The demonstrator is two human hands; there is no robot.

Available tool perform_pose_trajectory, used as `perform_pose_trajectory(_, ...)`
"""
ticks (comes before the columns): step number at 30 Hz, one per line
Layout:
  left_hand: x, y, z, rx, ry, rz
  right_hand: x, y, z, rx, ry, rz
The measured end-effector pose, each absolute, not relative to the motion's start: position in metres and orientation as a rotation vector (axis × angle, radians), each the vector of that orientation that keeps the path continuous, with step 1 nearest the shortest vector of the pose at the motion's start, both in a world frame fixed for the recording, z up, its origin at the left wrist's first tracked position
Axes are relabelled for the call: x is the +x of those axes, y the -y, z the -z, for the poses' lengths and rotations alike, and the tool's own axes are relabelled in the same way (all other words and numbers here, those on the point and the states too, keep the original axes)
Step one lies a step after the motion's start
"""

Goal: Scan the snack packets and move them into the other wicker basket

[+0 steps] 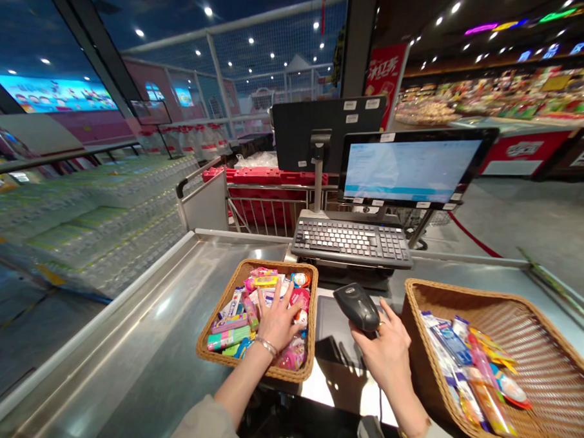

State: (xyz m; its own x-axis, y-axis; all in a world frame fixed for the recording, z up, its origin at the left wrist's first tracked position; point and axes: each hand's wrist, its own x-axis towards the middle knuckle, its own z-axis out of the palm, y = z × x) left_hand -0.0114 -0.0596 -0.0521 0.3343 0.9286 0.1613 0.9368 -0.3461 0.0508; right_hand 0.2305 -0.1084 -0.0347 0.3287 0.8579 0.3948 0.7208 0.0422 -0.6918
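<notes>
My left hand [277, 320] lies with spread fingers on the packaged sweets [231, 322] that fill a small wicker basket [203, 332]. Pink, green and white packs show around the fingers; what lies under the palm is hidden. My right hand [387, 344] is wrapped round a black handheld barcode scanner [356, 305], its head tilted up and to the left above the counter. To the right of that hand stands a larger wicker basket [559, 362] with colourful packets and tubes [477, 366] gathered in its left part.
Behind the baskets a black keyboard [351, 239] stands below a lit monitor [410, 168], with a second screen [327, 130] turned away. A steel counter [147, 335] runs along the left. A metal trolley [262, 210] is beyond it, and stacked bottle packs [93, 221] stand at left.
</notes>
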Motion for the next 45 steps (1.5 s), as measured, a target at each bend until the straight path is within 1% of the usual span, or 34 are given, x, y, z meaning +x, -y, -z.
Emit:
perform_pose_trajectory(10,-0.006,0.043,0.07,-2.645,1.602,-0.031,0.235,0.111,0.035,-1.711,1.422,-0.224)
perform_pose_trajectory(13,-0.014,0.037,0.066,-2.663,1.632,0.032,0.237,0.112,0.035,-1.728,1.406,-0.218)
perform_pose_trajectory(18,-0.034,0.031,0.055,-2.507,1.921,0.196,0.239,0.112,0.038,-1.742,1.389,-0.209)
perform_pose_trajectory(22,-0.049,0.025,0.055,-2.33,2.105,0.197,0.238,0.11,0.042,-1.735,1.403,-0.19)
perform_pose_trajectory(31,-0.047,0.025,0.066,-2.177,2.308,0.268,0.236,0.109,0.043,-1.706,1.426,-0.178)
perform_pose_trajectory(37,-0.052,0.022,0.063,-2.333,2.088,0.436,0.237,0.112,0.041,-1.701,1.41,-0.192)
perform_pose_trajectory(39,-0.057,0.02,0.064,-2.423,1.996,0.402,0.238,0.113,0.04,-1.696,1.406,-0.195)
perform_pose_trajectory(45,-0.071,0.014,0.068,-2.673,1.746,0.15,0.239,0.113,0.043,-1.709,1.383,-0.169)
